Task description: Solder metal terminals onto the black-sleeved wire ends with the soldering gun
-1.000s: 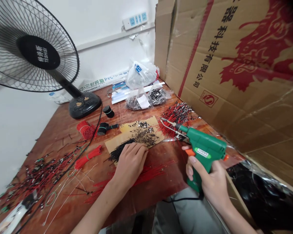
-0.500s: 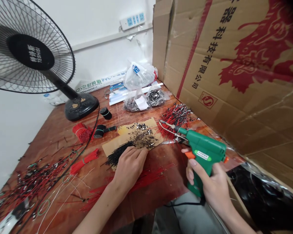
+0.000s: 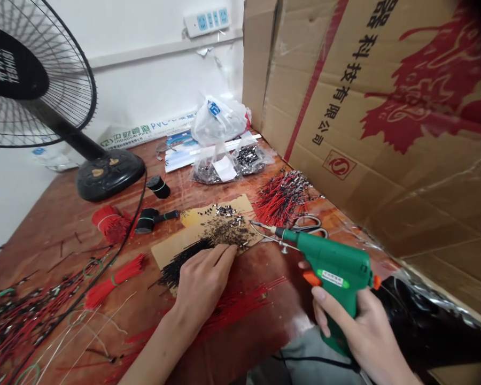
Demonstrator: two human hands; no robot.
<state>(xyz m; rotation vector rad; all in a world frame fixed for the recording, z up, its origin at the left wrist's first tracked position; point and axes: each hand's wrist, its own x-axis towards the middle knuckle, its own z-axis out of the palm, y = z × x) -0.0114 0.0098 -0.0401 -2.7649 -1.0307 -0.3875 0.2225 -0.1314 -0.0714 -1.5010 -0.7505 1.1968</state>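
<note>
My right hand (image 3: 355,315) is wrapped round the handle of a green soldering gun (image 3: 332,256) with an orange trigger; its metal tip points left, over the right edge of the cardboard sheet (image 3: 164,248). My left hand (image 3: 204,278) rests at the sheet's front edge, fingers bent and pressed together; what they pinch, if anything, is hidden. Just left of it, black wires (image 3: 184,259) lie side by side on the sheet. Small metal parts (image 3: 224,210) and dark crumbs are scattered behind my fingers. Loose red wires (image 3: 240,305) lie in front of the sheet.
A fan (image 3: 110,174) stands at the back left. Red wire bundles (image 3: 114,280) and black rolls (image 3: 158,186) lie left. Bags of small parts (image 3: 248,158) sit behind. Scissors (image 3: 310,224) and a pile of red-black wires (image 3: 282,195) are near the large carton (image 3: 369,160).
The view has shifted right. The soldering gun has moved slightly lower and nearer my left hand, uncovering the scissors' handles. My left hand stays at the sheet's front edge.
</note>
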